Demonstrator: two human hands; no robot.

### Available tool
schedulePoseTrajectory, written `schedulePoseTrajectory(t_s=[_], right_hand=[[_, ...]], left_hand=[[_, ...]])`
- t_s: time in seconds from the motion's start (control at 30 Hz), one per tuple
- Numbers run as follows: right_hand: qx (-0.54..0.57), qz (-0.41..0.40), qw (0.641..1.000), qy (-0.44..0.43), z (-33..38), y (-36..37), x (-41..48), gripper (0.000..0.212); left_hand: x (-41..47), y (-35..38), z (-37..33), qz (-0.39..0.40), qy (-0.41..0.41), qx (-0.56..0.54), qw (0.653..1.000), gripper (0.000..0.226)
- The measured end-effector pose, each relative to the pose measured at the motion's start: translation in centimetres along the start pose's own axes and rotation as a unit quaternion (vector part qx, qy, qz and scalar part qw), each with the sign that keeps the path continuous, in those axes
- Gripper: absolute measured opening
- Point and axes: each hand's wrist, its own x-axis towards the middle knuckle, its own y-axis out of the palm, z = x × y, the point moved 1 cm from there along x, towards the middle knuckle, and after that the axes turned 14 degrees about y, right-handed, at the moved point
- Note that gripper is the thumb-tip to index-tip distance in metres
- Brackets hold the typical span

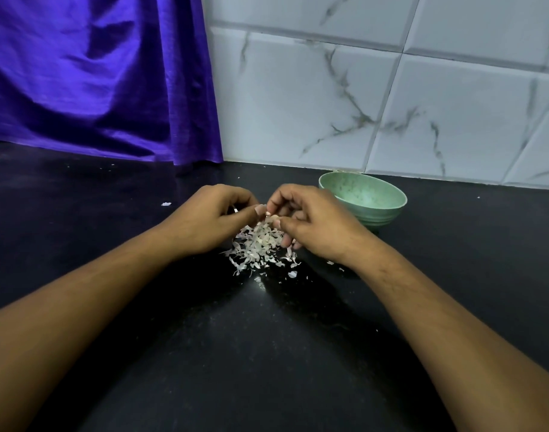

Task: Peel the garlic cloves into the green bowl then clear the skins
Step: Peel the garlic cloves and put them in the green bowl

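Note:
My left hand [209,218] and my right hand [310,221] meet fingertip to fingertip above the black counter. Between them they pinch a small pale garlic clove [270,216], mostly hidden by the fingers. Right below lies a loose pile of whitish garlic skins [257,247]. The green bowl [365,201] stands just behind my right hand, near the wall; its inside wall shows, but the bottom is hidden by the rim and my hand.
The black counter [236,353] stretches toward me. A purple curtain [95,76] hangs at the back left, and white marble tiles [391,88] cover the wall behind the bowl. A few stray skin flakes [165,203] lie scattered to the left.

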Motion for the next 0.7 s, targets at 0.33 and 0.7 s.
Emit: schedulePoseTrajectory(t_s=[0.33, 0.7], right_hand=[[0.054, -0.044, 0.997, 0.016, 0.50, -0.28, -0.33, 0.014], [0.086, -0.042, 0.995, 0.008, 0.38, -0.46, -0.30, 0.017]], left_hand=[[0.13, 0.27, -0.11, -0.013, -0.056, -0.161, 0.985, 0.030], [0.07, 0.12, -0.34, 0.011, -0.076, -0.189, 0.979, 0.040]])
